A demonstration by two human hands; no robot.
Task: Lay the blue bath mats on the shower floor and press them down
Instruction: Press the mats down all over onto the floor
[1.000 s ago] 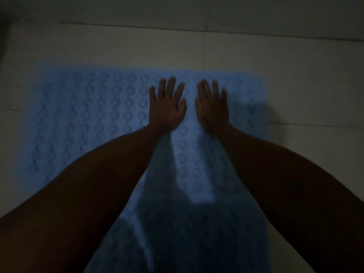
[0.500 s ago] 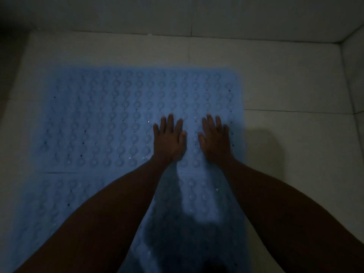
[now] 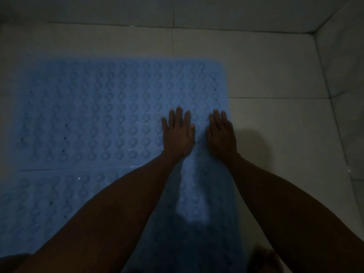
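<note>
the light is dim and much detail is lost. a far blue rubber bath mat (image 3: 118, 115), covered in rows of round bumps and small holes, lies flat on the pale tiled shower floor (image 3: 266, 75). a near blue rubber bath mat (image 3: 49, 203) of the same pattern lies just this side of it, the two meeting along a thin seam; its near and left parts run out of the picture, and the forearms and their shadow cover much of its right side. the left hand (image 3: 178, 134) lies palm-down on the far mat near its right edge, fingers straight and slightly spread, its grip holding nothing. the right hand (image 3: 221, 134) lies flat just beside it at the mat's right edge, fingers likewise straight, holding nothing. a pale tiled wall (image 3: 344, 66) rises at the right. a dark shape at the bottom right is too murky to identify.
</note>
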